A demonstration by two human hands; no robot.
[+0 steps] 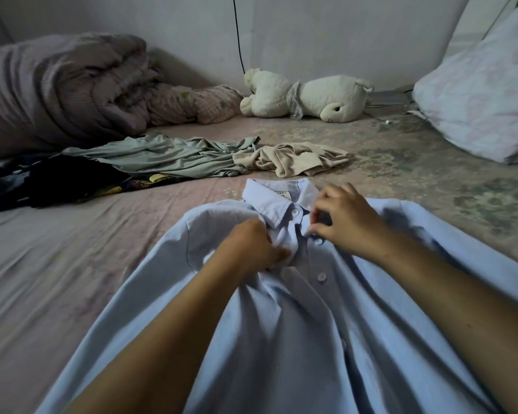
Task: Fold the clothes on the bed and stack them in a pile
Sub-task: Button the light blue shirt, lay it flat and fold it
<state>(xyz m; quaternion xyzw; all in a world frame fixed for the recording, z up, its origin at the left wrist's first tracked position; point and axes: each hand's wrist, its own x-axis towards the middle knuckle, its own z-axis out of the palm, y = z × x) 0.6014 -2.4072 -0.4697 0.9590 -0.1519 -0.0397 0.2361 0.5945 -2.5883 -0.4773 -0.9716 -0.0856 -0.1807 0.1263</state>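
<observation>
A light blue button-up shirt [281, 339] lies front-up on the bed [57, 279], collar pointing away from me. My left hand [251, 248] grips the left edge of the shirt's front just below the collar. My right hand [341, 219] pinches the opposite edge beside the top button. Beyond the shirt lie three unfolded garments: a beige one [293, 158], a grey-green one [168, 155] and a dark printed one [51, 182] at the left.
A rolled-up quilt [57, 91] fills the back left. A white plush toy [308, 95] lies against the wall, under a black cable [238, 40]. A pale pillow [485, 91] leans at the back right.
</observation>
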